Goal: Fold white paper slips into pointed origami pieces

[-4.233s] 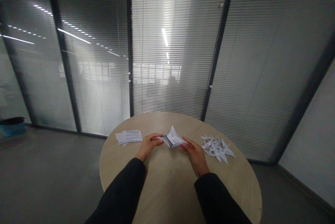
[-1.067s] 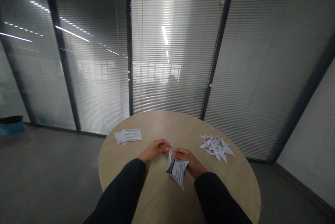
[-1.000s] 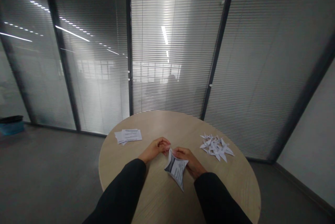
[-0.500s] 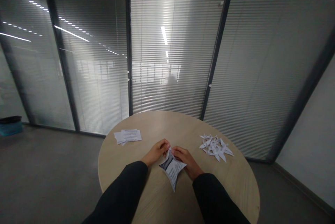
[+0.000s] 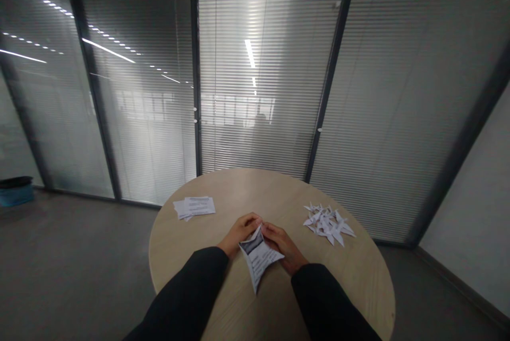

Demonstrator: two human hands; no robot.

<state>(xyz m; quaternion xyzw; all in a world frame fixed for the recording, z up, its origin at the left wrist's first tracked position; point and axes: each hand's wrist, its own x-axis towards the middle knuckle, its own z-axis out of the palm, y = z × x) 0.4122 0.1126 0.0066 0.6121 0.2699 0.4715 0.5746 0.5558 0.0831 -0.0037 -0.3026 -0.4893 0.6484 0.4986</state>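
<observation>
A partly folded sheet of printed paper (image 5: 260,257) is held above the round table, its far corner pinched between my two hands. It has pointed corners, and one of them hangs down toward me. My left hand (image 5: 242,232) is closed on the far end of the paper from the left, fingers bent. From the right, my right hand (image 5: 283,245) grips the same end, its fingertips meeting those of the left. The fingertips partly hide the pinched corner.
Flat printed paper sheets (image 5: 195,207) lie at the left of the round wooden table (image 5: 255,184). A pile of folded white paper pieces (image 5: 329,223) sits on the right. Behind stands a glass partition with blinds (image 5: 258,70); a blue bin (image 5: 16,192) is on the floor at far left.
The paper has turned slightly, its near corner swinging to the left. My left hand has shifted a little to the right, closer to my right hand.
</observation>
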